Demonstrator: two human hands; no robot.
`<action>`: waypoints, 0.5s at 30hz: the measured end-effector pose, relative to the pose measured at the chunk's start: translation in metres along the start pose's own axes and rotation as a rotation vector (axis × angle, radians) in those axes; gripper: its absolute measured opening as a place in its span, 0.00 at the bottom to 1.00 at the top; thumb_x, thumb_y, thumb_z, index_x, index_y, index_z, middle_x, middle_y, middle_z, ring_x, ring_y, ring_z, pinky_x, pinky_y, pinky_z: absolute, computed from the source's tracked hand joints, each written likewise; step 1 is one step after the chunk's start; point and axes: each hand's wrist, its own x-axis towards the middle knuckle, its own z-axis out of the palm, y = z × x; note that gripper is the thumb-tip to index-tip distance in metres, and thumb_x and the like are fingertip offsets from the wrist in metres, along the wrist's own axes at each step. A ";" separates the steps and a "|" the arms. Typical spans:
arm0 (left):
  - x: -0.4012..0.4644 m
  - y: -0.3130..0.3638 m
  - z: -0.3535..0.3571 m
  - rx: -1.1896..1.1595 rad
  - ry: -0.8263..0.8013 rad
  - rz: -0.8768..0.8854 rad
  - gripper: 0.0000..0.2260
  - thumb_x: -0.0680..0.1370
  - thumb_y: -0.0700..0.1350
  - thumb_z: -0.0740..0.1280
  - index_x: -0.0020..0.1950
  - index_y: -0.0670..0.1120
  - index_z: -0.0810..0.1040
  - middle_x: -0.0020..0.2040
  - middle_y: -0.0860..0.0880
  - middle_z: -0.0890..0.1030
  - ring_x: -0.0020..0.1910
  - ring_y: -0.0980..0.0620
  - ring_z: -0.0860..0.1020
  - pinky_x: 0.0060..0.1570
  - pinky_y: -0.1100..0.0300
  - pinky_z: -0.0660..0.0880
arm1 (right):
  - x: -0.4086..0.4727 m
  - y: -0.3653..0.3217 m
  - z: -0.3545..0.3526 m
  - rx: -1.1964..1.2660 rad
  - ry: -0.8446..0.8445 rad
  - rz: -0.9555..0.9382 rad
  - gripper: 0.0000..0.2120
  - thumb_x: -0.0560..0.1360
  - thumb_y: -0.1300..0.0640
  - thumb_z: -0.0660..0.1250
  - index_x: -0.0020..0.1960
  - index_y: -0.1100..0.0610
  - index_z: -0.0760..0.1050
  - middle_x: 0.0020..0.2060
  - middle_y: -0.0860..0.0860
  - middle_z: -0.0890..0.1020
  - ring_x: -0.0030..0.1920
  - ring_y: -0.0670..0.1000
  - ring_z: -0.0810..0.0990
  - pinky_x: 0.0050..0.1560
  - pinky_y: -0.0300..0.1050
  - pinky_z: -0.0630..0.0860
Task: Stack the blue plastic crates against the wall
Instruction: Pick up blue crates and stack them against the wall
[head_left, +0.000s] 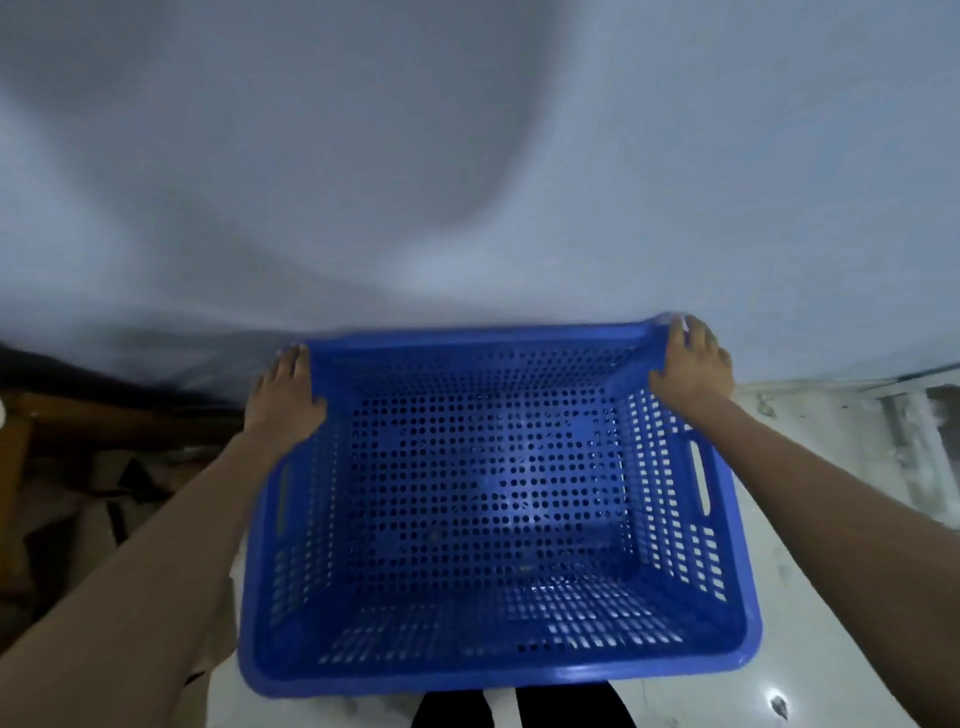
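Note:
A blue perforated plastic crate (493, 670) fills the lower middle of the head view, open side up, its far rim against a pale wall (467, 156). My left hand (283, 397) grips the crate's far left corner, thumb over the rim. My right hand (693, 361) grips the far right corner the same way. The crate is empty. Through its holed bottom I see more blue, but cannot tell if another crate lies underneath. Slot handles show in both side walls.
Brown wooden furniture and cardboard pieces (78, 467) crowd the floor to the left. A glossy pale tiled floor (831, 597) spreads to the right, with a grimy strip along the wall base (909, 441). My dark trouser legs (519, 709) show below the crate.

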 end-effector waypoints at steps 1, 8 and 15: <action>0.009 0.007 0.000 -0.031 -0.023 -0.005 0.34 0.79 0.48 0.59 0.79 0.42 0.43 0.80 0.44 0.46 0.79 0.44 0.47 0.75 0.46 0.53 | 0.006 -0.005 0.005 0.009 -0.009 -0.019 0.38 0.75 0.53 0.63 0.77 0.61 0.48 0.77 0.60 0.52 0.76 0.61 0.56 0.72 0.56 0.61; 0.026 0.022 0.006 -0.100 -0.060 -0.079 0.36 0.78 0.44 0.59 0.78 0.44 0.39 0.80 0.47 0.40 0.79 0.46 0.40 0.76 0.45 0.47 | 0.010 -0.009 0.038 0.023 -0.019 -0.062 0.47 0.73 0.47 0.67 0.78 0.59 0.41 0.77 0.63 0.47 0.78 0.63 0.44 0.77 0.58 0.48; -0.023 -0.002 0.034 -0.188 -0.071 -0.177 0.40 0.77 0.52 0.61 0.78 0.43 0.38 0.79 0.45 0.38 0.79 0.45 0.40 0.76 0.46 0.47 | -0.025 0.041 0.036 0.123 -0.028 -0.144 0.42 0.72 0.51 0.67 0.77 0.66 0.50 0.77 0.62 0.52 0.76 0.63 0.57 0.70 0.61 0.64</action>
